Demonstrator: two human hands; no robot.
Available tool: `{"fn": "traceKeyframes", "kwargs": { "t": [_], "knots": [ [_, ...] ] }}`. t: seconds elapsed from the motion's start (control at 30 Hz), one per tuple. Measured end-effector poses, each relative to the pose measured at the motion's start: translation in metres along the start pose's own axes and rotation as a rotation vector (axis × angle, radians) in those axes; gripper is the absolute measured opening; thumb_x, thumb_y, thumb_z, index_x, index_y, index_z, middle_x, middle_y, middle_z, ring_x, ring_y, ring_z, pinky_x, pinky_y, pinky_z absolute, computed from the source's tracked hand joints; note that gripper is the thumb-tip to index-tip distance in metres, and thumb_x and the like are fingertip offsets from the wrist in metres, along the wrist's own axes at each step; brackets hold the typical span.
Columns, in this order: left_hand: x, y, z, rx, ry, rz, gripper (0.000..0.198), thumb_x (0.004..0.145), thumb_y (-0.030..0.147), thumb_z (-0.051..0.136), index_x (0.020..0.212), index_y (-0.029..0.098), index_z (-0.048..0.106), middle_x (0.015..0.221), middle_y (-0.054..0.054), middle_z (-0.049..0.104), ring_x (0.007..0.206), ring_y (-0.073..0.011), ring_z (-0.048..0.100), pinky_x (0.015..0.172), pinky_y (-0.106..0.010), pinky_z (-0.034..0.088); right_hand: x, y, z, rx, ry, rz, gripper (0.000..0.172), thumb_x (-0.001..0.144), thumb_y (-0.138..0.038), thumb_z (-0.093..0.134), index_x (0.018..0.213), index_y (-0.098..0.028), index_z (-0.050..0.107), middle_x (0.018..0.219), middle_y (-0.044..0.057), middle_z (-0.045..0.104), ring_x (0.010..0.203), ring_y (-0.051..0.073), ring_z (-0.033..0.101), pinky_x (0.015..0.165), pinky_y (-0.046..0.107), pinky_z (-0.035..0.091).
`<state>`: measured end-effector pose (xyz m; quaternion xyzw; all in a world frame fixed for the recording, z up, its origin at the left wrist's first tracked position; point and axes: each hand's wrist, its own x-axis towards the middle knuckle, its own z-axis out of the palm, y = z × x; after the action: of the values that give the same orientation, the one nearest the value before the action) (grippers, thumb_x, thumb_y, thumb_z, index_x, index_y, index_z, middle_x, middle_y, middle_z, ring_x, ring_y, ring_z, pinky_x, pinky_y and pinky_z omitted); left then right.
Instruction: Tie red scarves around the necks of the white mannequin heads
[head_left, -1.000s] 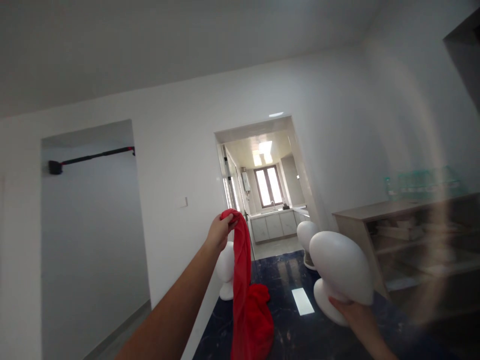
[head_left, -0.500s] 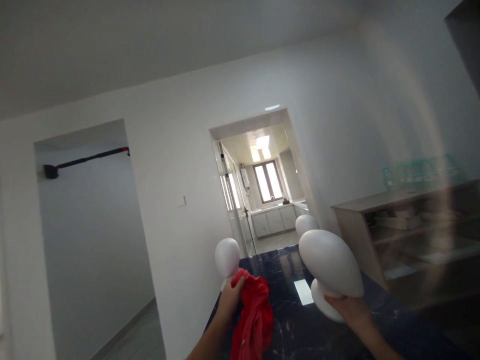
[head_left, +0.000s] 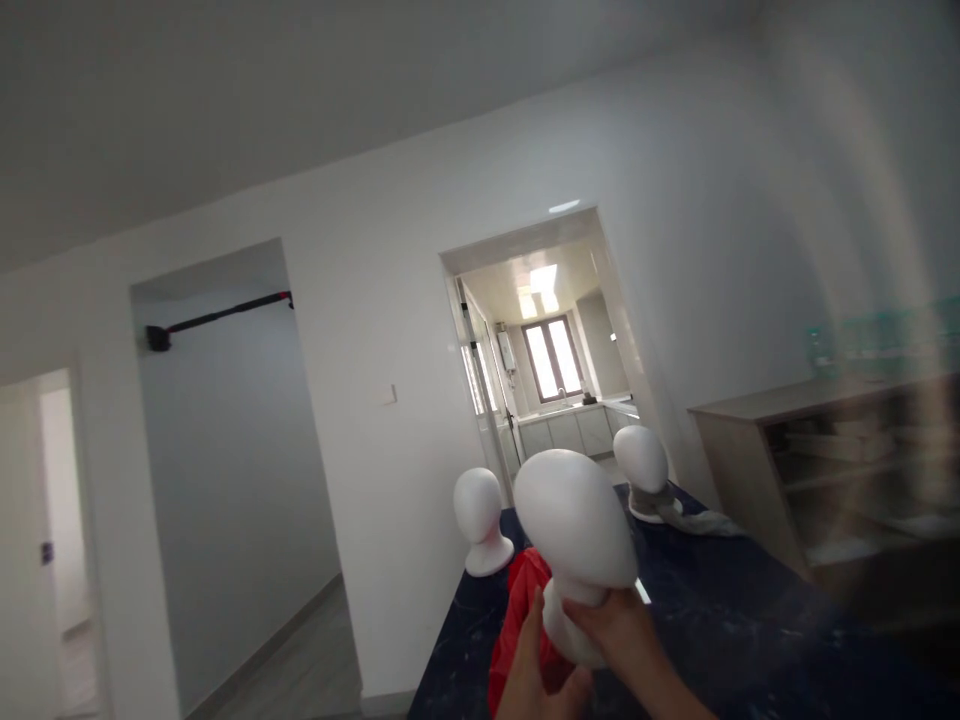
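Note:
A white mannequin head (head_left: 574, 515) stands tilted in the middle of the view. My right hand (head_left: 619, 625) is closed around its neck, just above the round base. Close to that base on the left is my left hand (head_left: 536, 670), its fingers curled at a bunched red cloth (head_left: 517, 620). The cloth lies behind and beside those fingers, partly hidden by them and by the head's base. Whether the cloth touches the base I cannot tell.
A second white mannequin head (head_left: 478, 515) stands at the left edge of the dark blue marbled table (head_left: 465, 640). A third one (head_left: 641, 460), with a greyish cloth (head_left: 701, 520) around its base, is at the back right. A wooden shelf unit (head_left: 731, 410) stands beyond.
My right hand has brought the mannequin head left, in front of the red cloth. My left hand has come away from beside the left mannequin head, toward me and to the right.

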<state>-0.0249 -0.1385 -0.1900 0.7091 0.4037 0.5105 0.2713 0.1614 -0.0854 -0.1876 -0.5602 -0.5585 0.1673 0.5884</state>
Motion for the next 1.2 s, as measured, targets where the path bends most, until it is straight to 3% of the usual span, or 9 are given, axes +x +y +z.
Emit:
{"fn": "traceKeyframes", "kwargs": {
  "t": [0.1, 0.2, 0.3, 0.4, 0.47, 0.6, 0.87, 1.03, 1.2],
  "knots": [
    [0.017, 0.009, -0.005, -0.123, 0.175, -0.081, 0.112, 0.07, 0.063, 0.086, 0.161, 0.016, 0.04, 0.162, -0.025, 0.05, 0.147, -0.0394, 0.054, 0.118, -0.049, 0.05, -0.027, -0.048, 0.04, 0.035, -0.072, -0.113, 0.066, 0.077, -0.05, 0.076, 0.135, -0.019, 0.064, 0.137, 0.018, 0.07, 0.126, 0.039, 0.066, 0.099, 0.047, 0.057],
    [0.035, 0.007, -0.041, -0.054, 0.439, -0.081, 0.101, 0.062, 0.055, 0.092, 0.145, 0.01, 0.054, 0.142, -0.027, 0.067, 0.133, -0.0419, 0.065, 0.113, -0.052, 0.053, -0.047, -0.076, 0.067, 0.071, -0.156, -0.249, 0.066, 0.089, -0.026, 0.059, 0.154, -0.019, 0.05, 0.155, 0.018, 0.058, 0.145, 0.035, 0.054, 0.116, 0.049, 0.048],
    [0.046, -0.013, -0.084, 0.02, 0.581, -0.067, 0.083, 0.059, 0.055, 0.093, 0.125, 0.01, 0.067, 0.126, -0.024, 0.076, 0.117, -0.0426, 0.073, 0.101, -0.053, 0.059, -0.056, -0.082, 0.083, 0.099, -0.384, -0.347, 0.087, 0.076, -0.011, 0.06, 0.161, -0.016, 0.042, 0.161, 0.015, 0.054, 0.151, 0.03, 0.048, 0.126, 0.044, 0.039],
    [0.053, -0.047, -0.117, 0.097, 0.633, -0.124, 0.076, 0.057, 0.059, 0.091, 0.112, 0.011, 0.071, 0.118, -0.022, 0.079, 0.114, -0.0436, 0.074, 0.099, -0.053, 0.059, -0.052, -0.073, 0.085, 0.058, -0.634, -0.412, 0.1, 0.065, -0.012, 0.068, 0.162, -0.016, 0.043, 0.164, 0.016, 0.05, 0.153, 0.033, 0.045, 0.129, 0.043, 0.035],
    [0.059, -0.071, -0.131, 0.161, 0.686, -0.121, 0.078, 0.057, 0.061, 0.09, 0.115, 0.012, 0.07, 0.121, -0.022, 0.078, 0.119, -0.0442, 0.072, 0.102, -0.053, 0.057, -0.042, -0.06, 0.074, 0.013, -0.666, -0.398, 0.092, 0.067, -0.015, 0.069, 0.157, -0.017, 0.051, 0.163, 0.015, 0.053, 0.152, 0.033, 0.046, 0.129, 0.044, 0.034],
    [0.075, -0.111, -0.144, 0.235, 0.673, -0.09, 0.081, 0.062, 0.059, 0.089, 0.124, 0.013, 0.066, 0.128, -0.021, 0.075, 0.124, -0.0443, 0.069, 0.103, -0.053, 0.057, -0.007, -0.022, 0.032, -0.023, -0.529, -0.332, 0.061, 0.077, -0.013, 0.059, 0.136, -0.022, 0.067, 0.14, 0.01, 0.069, 0.134, 0.026, 0.062, 0.12, 0.039, 0.042],
    [0.089, -0.144, -0.133, 0.235, 0.62, -0.155, 0.083, 0.068, 0.053, 0.086, 0.133, 0.009, 0.057, 0.133, -0.023, 0.071, 0.127, -0.0421, 0.067, 0.105, -0.049, 0.057, 0.066, 0.081, -0.061, -0.188, -0.413, -0.297, 0.031, 0.089, -0.032, 0.058, 0.116, -0.023, 0.072, 0.126, 0.009, 0.071, 0.113, 0.025, 0.069, 0.103, 0.036, 0.051],
    [0.095, -0.142, -0.123, 0.198, 0.658, -0.127, 0.08, 0.061, 0.054, 0.086, 0.124, 0.012, 0.061, 0.127, -0.022, 0.074, 0.122, -0.042, 0.07, 0.103, -0.051, 0.058, 0.073, 0.124, -0.071, -0.23, -0.356, -0.274, 0.029, 0.093, -0.035, 0.055, 0.113, -0.024, 0.072, 0.123, 0.008, 0.07, 0.11, 0.024, 0.069, 0.101, 0.034, 0.051],
    [0.091, -0.136, -0.124, 0.296, 0.597, -0.122, 0.06, 0.055, 0.057, 0.083, 0.1, 0.019, 0.068, 0.1, -0.012, 0.081, 0.101, -0.04, 0.076, 0.087, -0.048, 0.064, 0.061, 0.124, -0.063, -0.258, -0.345, -0.255, 0.024, 0.089, -0.024, 0.054, 0.107, -0.023, 0.07, 0.116, 0.008, 0.069, 0.108, 0.024, 0.067, 0.1, 0.034, 0.05]
  ]
}}
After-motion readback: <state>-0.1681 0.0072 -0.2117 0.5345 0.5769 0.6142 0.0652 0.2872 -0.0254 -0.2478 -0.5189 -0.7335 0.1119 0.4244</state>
